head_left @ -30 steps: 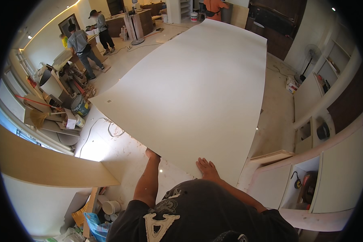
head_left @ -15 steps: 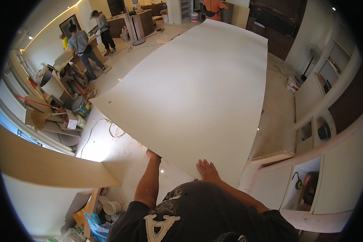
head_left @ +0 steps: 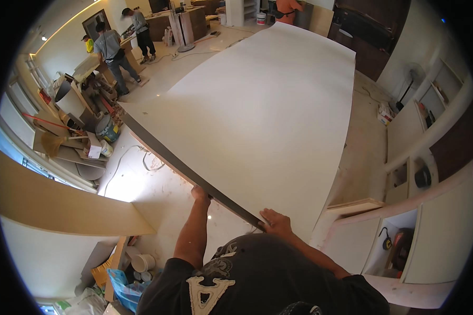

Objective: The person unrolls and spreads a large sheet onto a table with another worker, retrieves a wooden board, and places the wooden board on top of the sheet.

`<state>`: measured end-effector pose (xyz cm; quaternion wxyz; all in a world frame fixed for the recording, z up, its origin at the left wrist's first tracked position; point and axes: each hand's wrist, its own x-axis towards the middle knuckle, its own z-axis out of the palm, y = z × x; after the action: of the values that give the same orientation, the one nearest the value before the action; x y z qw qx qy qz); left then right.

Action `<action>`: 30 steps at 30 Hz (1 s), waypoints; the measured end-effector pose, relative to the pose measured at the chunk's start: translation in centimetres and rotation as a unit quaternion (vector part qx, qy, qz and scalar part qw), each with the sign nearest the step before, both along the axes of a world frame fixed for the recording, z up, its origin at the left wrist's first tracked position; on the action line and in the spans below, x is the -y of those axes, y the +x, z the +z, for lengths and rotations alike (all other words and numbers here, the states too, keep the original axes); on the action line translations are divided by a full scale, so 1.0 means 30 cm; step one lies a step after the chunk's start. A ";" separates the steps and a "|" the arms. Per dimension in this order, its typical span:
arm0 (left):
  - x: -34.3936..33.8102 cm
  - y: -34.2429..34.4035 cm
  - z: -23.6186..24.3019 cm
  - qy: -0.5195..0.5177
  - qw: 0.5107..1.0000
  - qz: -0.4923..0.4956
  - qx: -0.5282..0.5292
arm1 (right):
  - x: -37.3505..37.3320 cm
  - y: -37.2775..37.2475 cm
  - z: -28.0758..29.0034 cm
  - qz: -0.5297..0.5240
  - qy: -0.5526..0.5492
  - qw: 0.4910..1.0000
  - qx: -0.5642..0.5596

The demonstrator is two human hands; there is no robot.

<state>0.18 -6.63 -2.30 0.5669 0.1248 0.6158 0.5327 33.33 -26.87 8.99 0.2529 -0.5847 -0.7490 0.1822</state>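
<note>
A large white sheet [head_left: 257, 121], smooth like laminate, stretches from just in front of my body far across the room. Along its near-left edge a dark strip [head_left: 178, 165] shows, with a thin pale wooden board edge [head_left: 160, 161] below it. My left hand [head_left: 199, 194] is closed around this near edge from underneath, fingers partly hidden. Farther right, my right hand [head_left: 276, 221] has its fingers bent at the sheet's near corner, gripping the rim. Both arms reach forward.
A person in orange [head_left: 286, 10] stands at the sheet's far end. Other workers, one in a grey shirt [head_left: 109, 46], are at the far left beside piled buckets and a broom [head_left: 52, 143]. Right: open cabinets with a tape measure [head_left: 386, 239], a wooden panel [head_left: 355, 206], a fan [head_left: 409, 79].
The dark strip and wooden edge have come into view along the sheet's near-left side. My right hand has gone from lying flat with fingers spread to bent fingers at the rim.
</note>
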 end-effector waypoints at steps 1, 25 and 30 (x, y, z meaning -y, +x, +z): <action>-0.003 -0.029 -0.021 0.001 1.000 0.005 0.005 | -0.014 -0.006 0.026 -0.007 0.001 1.000 -0.010; 0.119 -0.061 0.071 -0.013 0.998 0.004 -0.053 | -0.316 0.114 0.538 -0.069 -0.076 0.972 0.211; 0.125 -0.107 0.055 0.000 0.998 -0.009 -0.068 | -0.298 0.079 0.480 -0.092 0.005 0.969 0.228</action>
<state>-3.04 -10.39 -0.63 0.5288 0.1661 0.6517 0.5178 35.70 -17.94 23.40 0.0943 -0.6761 -0.7306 0.0165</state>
